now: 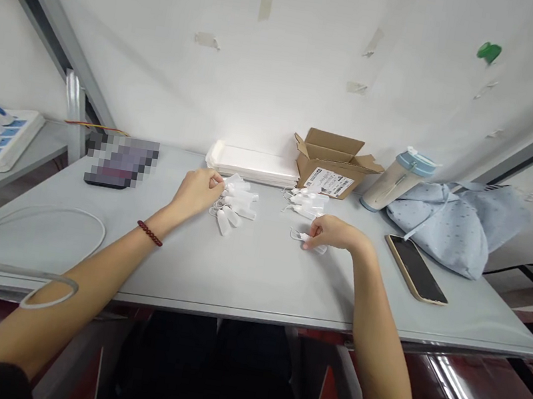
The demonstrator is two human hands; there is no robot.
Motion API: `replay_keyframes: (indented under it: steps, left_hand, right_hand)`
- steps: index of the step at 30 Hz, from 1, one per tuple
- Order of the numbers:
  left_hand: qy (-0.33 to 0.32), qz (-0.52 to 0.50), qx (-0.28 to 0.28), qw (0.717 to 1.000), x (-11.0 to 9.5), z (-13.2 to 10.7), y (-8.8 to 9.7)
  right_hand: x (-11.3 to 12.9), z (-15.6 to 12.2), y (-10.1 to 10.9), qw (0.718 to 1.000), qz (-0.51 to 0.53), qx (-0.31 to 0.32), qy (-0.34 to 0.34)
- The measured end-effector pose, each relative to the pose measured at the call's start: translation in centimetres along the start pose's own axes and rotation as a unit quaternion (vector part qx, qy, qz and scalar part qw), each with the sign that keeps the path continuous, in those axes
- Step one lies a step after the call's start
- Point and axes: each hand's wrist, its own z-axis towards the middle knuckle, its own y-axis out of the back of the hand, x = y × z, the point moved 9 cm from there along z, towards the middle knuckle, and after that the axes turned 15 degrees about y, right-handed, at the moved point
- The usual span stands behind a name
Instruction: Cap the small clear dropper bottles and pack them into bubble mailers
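My left hand (pixel 198 190) is at the upper left edge of a loose pile of small translucent white pieces with thin string loops (pixel 239 207). Its fingers are curled and pressed together; what they hold, if anything, is hidden. Further right, my right hand (pixel 334 234) pinches a single white piece with a string loop (pixel 303 236) against the table, thumb and forefinger closed on it. Just beyond that hand lies a second group of the same looped pieces (pixel 307 202). A dark red bead bracelet (pixel 150 233) circles my left wrist.
Behind the pieces stand a stack of flat white packs (pixel 256 165) and an opened cardboard box (pixel 332 169). To the right are a bottle with a blue lid (pixel 398 180), a light blue cloth bag (pixel 445 221) and a phone (pixel 416 269). A white cable (pixel 102 234) crosses the left side.
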Motion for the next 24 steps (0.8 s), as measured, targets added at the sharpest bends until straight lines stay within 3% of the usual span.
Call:
replay_keyframes:
  steps: [5, 12, 20, 24]
  left_hand:
    - [-0.019, -0.011, 0.002, 1.0, -0.6, -0.6, -0.3]
    - [-0.039, -0.044, 0.048, 0.997, -1.8, -1.8, -1.1]
    - [-0.081, -0.097, 0.178, 0.976, -3.5, -3.9, -3.5]
    - [-0.112, -0.055, 0.225, 0.966, -4.2, -5.0, -4.8]
  right_hand:
    - [0.7, 0.6, -0.2, 0.999, 0.013, -0.035, 0.032]
    - [3.2, 0.9, 0.4, 0.98, 0.098, -0.124, 0.118]
    - [6.0, 1.1, -0.2, 0.958, 0.157, -0.152, 0.187]
    - [7.2, 1.1, -0.8, 0.943, 0.209, -0.143, 0.215]
